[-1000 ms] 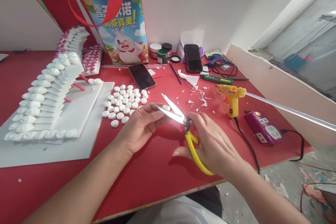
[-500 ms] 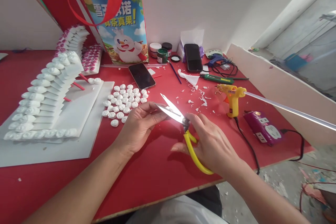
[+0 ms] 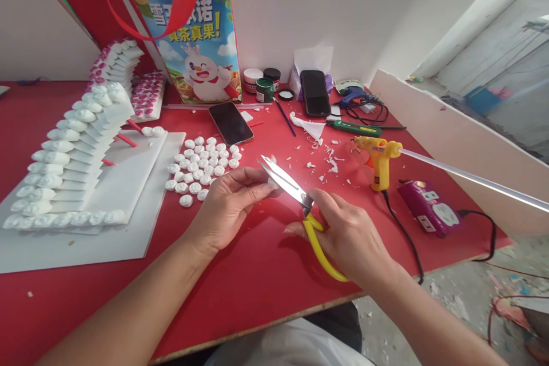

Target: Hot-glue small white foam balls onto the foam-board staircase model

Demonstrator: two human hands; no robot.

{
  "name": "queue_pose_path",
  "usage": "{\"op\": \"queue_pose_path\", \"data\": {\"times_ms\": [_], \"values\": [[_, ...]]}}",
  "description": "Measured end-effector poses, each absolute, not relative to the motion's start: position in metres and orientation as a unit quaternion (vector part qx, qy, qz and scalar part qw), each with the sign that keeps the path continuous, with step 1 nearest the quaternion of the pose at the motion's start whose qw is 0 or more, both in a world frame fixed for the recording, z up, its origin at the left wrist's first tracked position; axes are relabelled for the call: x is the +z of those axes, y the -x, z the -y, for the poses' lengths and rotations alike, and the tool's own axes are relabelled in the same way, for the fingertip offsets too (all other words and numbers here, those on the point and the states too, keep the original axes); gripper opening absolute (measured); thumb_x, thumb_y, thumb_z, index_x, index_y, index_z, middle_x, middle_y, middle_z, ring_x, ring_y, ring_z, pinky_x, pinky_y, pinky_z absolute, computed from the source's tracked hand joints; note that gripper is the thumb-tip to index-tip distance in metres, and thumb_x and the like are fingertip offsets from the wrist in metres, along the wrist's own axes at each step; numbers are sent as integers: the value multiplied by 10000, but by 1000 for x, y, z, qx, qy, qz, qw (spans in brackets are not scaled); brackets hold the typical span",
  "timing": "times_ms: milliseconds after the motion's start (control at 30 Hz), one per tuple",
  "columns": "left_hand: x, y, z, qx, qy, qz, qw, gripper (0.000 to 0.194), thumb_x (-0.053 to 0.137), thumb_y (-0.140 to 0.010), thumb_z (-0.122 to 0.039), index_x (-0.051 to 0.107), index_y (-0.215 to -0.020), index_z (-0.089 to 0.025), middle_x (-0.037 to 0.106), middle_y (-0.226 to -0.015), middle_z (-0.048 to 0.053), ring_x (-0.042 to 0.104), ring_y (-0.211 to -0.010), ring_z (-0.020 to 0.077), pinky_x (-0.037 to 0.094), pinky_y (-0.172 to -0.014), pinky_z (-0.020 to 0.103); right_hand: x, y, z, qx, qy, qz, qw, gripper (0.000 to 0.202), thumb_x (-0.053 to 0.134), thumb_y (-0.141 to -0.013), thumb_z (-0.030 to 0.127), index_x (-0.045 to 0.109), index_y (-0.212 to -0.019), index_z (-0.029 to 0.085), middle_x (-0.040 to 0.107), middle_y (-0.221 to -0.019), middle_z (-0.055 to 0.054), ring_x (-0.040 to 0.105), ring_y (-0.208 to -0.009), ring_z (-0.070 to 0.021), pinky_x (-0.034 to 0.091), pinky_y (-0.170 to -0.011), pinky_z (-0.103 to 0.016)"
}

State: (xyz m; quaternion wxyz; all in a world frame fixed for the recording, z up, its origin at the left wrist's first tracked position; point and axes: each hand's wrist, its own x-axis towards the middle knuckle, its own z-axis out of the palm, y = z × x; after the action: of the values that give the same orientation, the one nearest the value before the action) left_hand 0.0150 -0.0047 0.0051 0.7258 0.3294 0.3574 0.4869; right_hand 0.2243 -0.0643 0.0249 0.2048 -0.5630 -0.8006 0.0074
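Observation:
My right hand (image 3: 347, 229) is wrapped round the yellow handles of a pair of scissors (image 3: 285, 178), whose bright blades point up and left. The blades are nearly together. My left hand (image 3: 234, 200) pinches a small white piece (image 3: 273, 183) close beside the blades; fingers and blades hide most of it. A bit of white also shows at the blade tips. Just beyond my left hand lies a cluster of small white rosettes (image 3: 201, 163) on the red table. To the left, a curved white stepped model (image 3: 81, 154) edged with similar rosettes stands on white boards.
A yellow glue gun (image 3: 377, 154) with a long glue stick and a purple power strip (image 3: 431, 206) lie at right. Phones (image 3: 231, 123), paint jars (image 3: 265, 90), a green-handled tool (image 3: 355, 128) and white scraps (image 3: 332, 163) are farther back. A tall printed bag (image 3: 201, 40) stands behind.
The scissor blades have closed from a wide gap to almost together, beside the white piece. My left hand stays in nearly the same place.

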Motion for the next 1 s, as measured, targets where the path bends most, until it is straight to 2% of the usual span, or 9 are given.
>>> {"op": "queue_pose_path", "data": {"times_ms": [100, 233, 367, 467, 533, 600, 767, 1000], "values": [[6, -15, 5, 484, -311, -356, 736, 162, 941, -703, -173, 836, -827, -170, 837, -859, 52, 787, -854, 187, 631, -902, 312, 25, -226, 66, 87, 603, 766, 205, 618, 483, -1010, 719, 695, -1023, 139, 619, -679, -24, 461, -505, -134, 352, -512, -259], [7, -14, 3, 462, -278, -341, 770, 220, 946, -676, -161, 843, -870, -150, 823, -872, 48, 767, -814, 149, 636, -843, 248, 32, -232, 64, 208, 672, 673, 229, 575, 600, -925, 753, 649, -1037, 191, 472, -585, 64, 352, -484, -105, 307, -475, -233], [7, -12, -1, 452, -220, -335, 797, 266, 956, -649, -166, 839, -884, -125, 770, -824, 32, 717, -724, 112, 633, -738, 207, 41, -239, 60, 218, 685, 652, 241, 630, 582, -904, 798, 631, -1064, 190, 375, -571, 90, 325, -474, -101, 285, -462, -237], [7, -11, -2, 448, -191, -320, 812, 286, 965, -655, -160, 837, -899, -83, 745, -822, 44, 697, -717, 100, 629, -731, 190, 43, -241, 61, 196, 662, 685, 234, 736, 564, -869, 863, 627, -1115, 171, 509, -657, 46, 409, -504, -114, 353, -487, -252], [6, -11, -2, 444, -179, -308, 822, 291, 970, -657, -149, 835, -902, -68, 739, -816, 51, 691, -711, 96, 626, -726, 181, 41, -240, 62, 174, 633, 718, 229, 801, 554, -849, 893, 619, -1171, 162, 629, -805, -26, 532, -595, -150, 442, -555, -277], [5, -11, -2, 443, -174, -297, 828, 259, 962, -676, -135, 832, -891, -73, 733, -795, 51, 685, -703, 95, 625, -720, 180, 38, -239, 63, 152, 608, 748, 218, 810, 565, -852, 883, 612, -1220, 162, 679, -930, -84, 626, -708, -197, 501, -633, -311], [2, -11, -1, 448, -185, -278, 829, 196, 952, -699, -116, 825, -848, -104, 692, -709, 27, 671, -699, 97, 609, -718, 172, 31, -232, 64, 107, 587, 778, 195, 674, 606, -915, 775, 632, -1198, 164, 657, -919, -95, 651, -718, -223, 498, -636, -326], [1, -11, 2, 433, -234, -285, 822, 197, 943, -719, -151, 826, -871, -104, 714, -731, 46, 664, -701, 112, 598, -732, 200, 29, -225, 63, 81, 571, 793, 193, 632, 580, -950, 744, 643, -1166, 153, 661, -894, -91, 627, -675, -214, 461, -603, -310]]}}
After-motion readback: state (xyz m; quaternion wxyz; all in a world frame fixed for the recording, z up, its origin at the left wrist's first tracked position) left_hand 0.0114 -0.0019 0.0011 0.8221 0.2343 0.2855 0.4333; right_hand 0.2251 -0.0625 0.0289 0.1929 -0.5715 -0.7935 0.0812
